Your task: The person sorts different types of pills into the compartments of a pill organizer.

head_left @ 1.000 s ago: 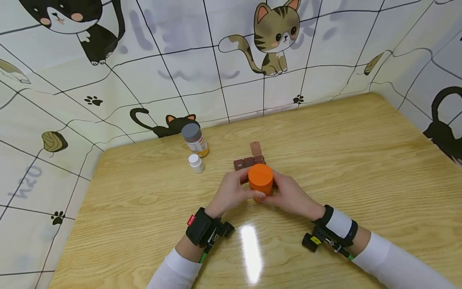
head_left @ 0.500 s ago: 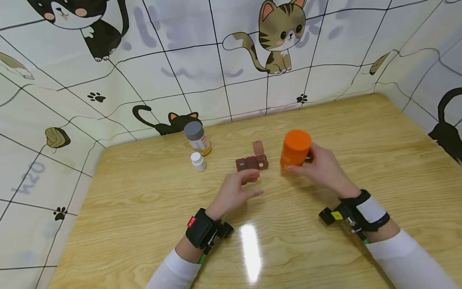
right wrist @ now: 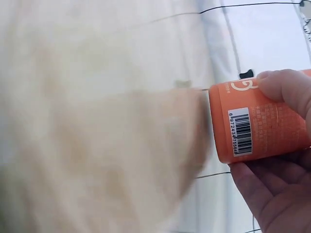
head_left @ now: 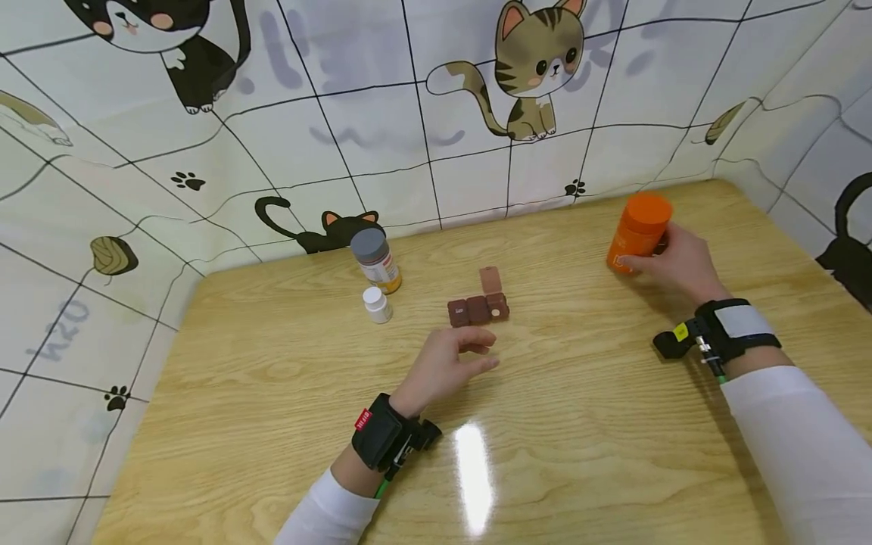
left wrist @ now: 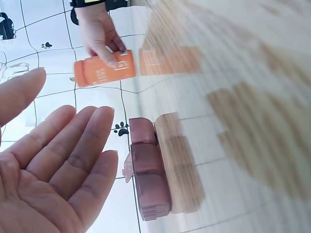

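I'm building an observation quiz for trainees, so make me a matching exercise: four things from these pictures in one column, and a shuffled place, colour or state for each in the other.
Column one
1. orange bottle
2. brown pill box
3. small bottle
4. grey-capped bottle

Column two
A. has one lid open
B. held in the right hand
C. stands just behind the small bottle
D. white, cap included

Right pairs: 1-B, 2-A, 3-D, 4-C
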`<state>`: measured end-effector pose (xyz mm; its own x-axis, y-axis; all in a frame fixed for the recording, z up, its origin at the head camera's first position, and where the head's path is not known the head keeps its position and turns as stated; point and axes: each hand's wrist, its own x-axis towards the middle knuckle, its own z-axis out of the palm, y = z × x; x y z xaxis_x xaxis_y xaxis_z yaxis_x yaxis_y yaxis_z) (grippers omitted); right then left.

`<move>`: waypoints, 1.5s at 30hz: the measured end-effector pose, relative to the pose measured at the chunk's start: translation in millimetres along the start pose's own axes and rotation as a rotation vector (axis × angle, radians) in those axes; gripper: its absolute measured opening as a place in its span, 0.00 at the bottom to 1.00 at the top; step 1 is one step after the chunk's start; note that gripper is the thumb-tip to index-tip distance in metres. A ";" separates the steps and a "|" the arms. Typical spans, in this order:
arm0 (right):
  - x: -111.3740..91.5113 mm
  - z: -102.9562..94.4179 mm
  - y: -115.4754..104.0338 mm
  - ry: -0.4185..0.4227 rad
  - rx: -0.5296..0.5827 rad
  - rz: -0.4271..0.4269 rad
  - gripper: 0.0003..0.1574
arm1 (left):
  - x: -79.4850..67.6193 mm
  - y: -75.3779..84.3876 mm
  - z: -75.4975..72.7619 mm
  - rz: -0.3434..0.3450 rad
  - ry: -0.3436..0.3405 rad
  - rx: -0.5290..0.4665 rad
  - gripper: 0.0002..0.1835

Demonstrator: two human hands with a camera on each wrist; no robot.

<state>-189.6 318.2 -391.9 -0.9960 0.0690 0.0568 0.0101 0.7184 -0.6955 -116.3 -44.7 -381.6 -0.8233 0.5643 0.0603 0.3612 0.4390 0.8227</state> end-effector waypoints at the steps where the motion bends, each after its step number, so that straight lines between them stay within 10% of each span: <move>1: 0.1 0.8 2.4 -0.005 0.001 0.003 0.40 | 0.2 0.5 0.0 0.001 -0.001 0.002 0.16; 21: -4.3 1.3 8.8 -0.078 0.056 0.002 0.50 | -0.7 -3.5 -4.3 -0.049 0.016 0.032 0.17; 26: -23.1 -1.3 -15.9 0.224 0.097 -0.088 0.45 | 6.5 -6.0 -17.0 -0.045 0.106 0.196 0.19; 32: -30.5 8.2 -83.3 0.528 0.002 -0.551 0.30 | 32.2 -9.0 -33.8 -0.054 0.099 0.552 0.23; 41: -6.9 69.4 -125.6 -0.200 -0.178 -0.542 0.27 | 60.4 -19.8 -30.5 -0.162 -0.086 0.783 0.27; 45: 3.5 89.7 -125.8 -0.364 -0.220 -0.515 0.29 | 63.1 -23.5 -27.1 -0.170 -0.085 0.773 0.21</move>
<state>-202.4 166.0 -368.5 -0.8444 -0.5311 0.0701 -0.4953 0.7242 -0.4798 -188.6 -38.4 -381.8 -0.8694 0.4839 -0.0998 0.4608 0.8670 0.1895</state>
